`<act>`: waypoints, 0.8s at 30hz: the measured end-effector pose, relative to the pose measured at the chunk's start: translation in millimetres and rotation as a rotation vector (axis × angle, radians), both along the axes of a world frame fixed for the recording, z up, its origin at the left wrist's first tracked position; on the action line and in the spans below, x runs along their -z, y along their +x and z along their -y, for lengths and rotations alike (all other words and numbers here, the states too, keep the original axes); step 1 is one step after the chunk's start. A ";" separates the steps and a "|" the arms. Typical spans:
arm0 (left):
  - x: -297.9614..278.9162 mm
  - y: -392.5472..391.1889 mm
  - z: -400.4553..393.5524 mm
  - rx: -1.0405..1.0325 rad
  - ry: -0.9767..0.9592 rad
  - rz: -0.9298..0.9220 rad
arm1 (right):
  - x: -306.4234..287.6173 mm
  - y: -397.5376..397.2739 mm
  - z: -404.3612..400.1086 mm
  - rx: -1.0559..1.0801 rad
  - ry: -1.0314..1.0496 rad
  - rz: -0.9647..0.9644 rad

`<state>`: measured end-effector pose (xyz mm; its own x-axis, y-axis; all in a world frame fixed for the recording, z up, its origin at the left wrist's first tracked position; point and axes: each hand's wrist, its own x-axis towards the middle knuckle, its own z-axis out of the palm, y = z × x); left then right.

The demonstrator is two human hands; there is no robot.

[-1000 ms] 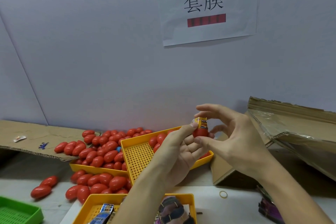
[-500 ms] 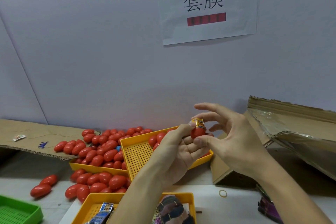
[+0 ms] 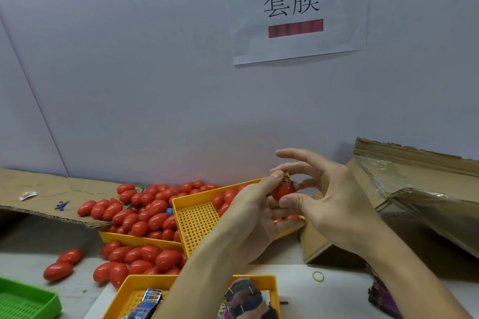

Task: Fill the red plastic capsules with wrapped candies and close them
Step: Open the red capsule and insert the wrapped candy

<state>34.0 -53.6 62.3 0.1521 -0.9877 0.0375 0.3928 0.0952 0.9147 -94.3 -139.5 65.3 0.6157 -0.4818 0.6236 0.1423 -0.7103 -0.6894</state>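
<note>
Near edge: yellow tray with candy bundles, green tray at left. Above it, left hand cups a red capsule half, thumb on its rim. Right hand pinches the same half, thumb under, other fingers spread. Yellow wrapped candy sticks out the top. Behind: perforated tray, heap of capsules, cardboard, wall sign.

Red capsules crowd the left; 2 yellow trays block the middle; a cardboard box walls the right; bare table lies between.
</note>
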 end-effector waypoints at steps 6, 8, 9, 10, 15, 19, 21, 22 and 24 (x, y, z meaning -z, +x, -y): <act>4.6 1.0 -0.1 0.021 -0.009 0.076 | 0.0 -0.8 -0.7 -0.017 0.031 -0.006; 4.9 1.0 0.2 0.035 -0.017 0.074 | 0.2 -0.8 -0.4 -0.017 0.038 -0.004; 4.8 1.0 0.3 0.042 -0.020 0.071 | 0.2 -0.6 -0.2 -0.015 0.041 0.001; 4.8 1.0 0.3 0.046 -0.021 0.072 | 0.3 -0.3 -0.2 -0.012 0.041 0.006; 4.0 1.1 0.5 0.022 -0.009 0.092 | 1.2 1.7 -1.1 0.021 0.016 0.027; 3.6 -1.5 1.1 0.008 -0.026 0.070 | 0.5 1.1 -0.3 -0.008 0.035 0.035; 3.8 -3.4 1.9 0.014 -0.037 0.074 | 0.4 1.0 -0.3 -0.032 0.056 0.026; 3.9 -4.1 2.2 0.009 -0.035 0.077 | 0.7 1.1 -0.4 -0.034 0.060 0.022; 4.9 -3.9 3.5 -0.009 -0.028 0.093 | 0.8 1.4 -0.7 -0.032 0.066 0.018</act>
<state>30.1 -57.0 57.4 0.1554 -0.9847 0.0794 0.3051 0.1243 0.9442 -92.9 -138.8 64.5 0.6203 -0.5028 0.6020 0.1767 -0.6582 -0.7318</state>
